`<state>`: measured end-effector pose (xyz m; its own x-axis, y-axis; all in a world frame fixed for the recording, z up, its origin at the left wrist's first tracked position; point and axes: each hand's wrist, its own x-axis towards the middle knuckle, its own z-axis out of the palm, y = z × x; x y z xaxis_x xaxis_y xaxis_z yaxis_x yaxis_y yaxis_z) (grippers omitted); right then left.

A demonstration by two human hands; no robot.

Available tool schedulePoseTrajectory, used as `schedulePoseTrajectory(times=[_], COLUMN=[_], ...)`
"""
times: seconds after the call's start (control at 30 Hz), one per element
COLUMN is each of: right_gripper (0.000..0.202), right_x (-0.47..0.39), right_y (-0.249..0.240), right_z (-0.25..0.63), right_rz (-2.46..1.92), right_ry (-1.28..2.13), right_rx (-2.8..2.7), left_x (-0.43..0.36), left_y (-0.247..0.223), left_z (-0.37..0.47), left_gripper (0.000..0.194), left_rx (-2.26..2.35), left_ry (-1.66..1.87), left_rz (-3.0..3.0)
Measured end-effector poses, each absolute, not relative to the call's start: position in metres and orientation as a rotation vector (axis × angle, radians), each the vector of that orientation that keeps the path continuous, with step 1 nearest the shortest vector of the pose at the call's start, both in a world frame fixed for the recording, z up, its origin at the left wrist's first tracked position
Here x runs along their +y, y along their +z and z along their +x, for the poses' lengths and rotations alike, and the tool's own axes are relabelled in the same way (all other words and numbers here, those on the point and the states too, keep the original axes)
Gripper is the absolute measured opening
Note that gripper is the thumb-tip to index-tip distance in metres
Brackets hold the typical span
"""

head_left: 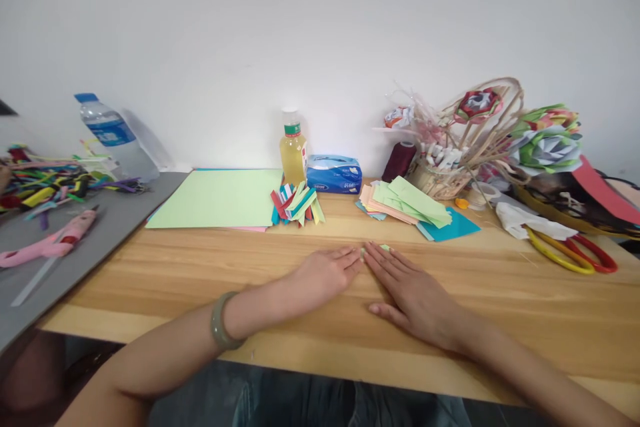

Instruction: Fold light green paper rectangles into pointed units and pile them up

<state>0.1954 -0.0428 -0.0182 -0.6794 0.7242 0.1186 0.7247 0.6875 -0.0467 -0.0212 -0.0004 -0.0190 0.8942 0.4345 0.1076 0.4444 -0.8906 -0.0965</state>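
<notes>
Near the middle of the frame, both hands rest on a wooden counter [175,270] around a small piece of light green paper [385,247], of which only slivers show. The right hand [407,290] lies palm down over the paper, its fingers straight and side by side, its thumb held away from them on the wood. The left hand [327,277] comes in from the left with its fingers together and their tips beside the paper's left end; whether it pinches the paper cannot be told. A bangle [223,322] circles the left wrist.

Just above the right hand in the frame, cut light green slips [410,200] overlap a blue sheet [453,227]. Left of these sits a bundle of coloured strips [299,205], with a bottle of yellow liquid [291,157] and a blue tissue pack [334,175] behind it. Large green sheets [215,197] lie stacked at centre left. Toward the right edge are paper flowers [547,149] and scissors handles [575,250]; at far left lies a pink glue gun [55,241].
</notes>
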Motion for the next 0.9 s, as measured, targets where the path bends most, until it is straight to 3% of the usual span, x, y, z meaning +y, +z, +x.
schedulePoseTrajectory(times=[0.3,0.67,0.9], right_gripper=[0.066,0.040,0.038], right_x=[-0.044,-0.031,-0.018], right_y=[-0.018,-0.014,0.001], right_z=[0.227,0.216,0.214], right_rz=[-1.362,-1.208,-0.904], right_ry=[-0.127,-0.404,-0.448], right_rx=[-2.694,-2.586,-2.758], left_x=[0.000,0.007,0.010], left_y=[-0.020,-0.021,-0.019], left_z=[-0.024,-0.020,-0.017], left_gripper=[0.033,0.020,0.021], left_rx=[-0.740,-0.543,-0.541], left_ry=[-0.145,-0.326,-0.340], left_rz=[-2.939,-2.863,-2.840])
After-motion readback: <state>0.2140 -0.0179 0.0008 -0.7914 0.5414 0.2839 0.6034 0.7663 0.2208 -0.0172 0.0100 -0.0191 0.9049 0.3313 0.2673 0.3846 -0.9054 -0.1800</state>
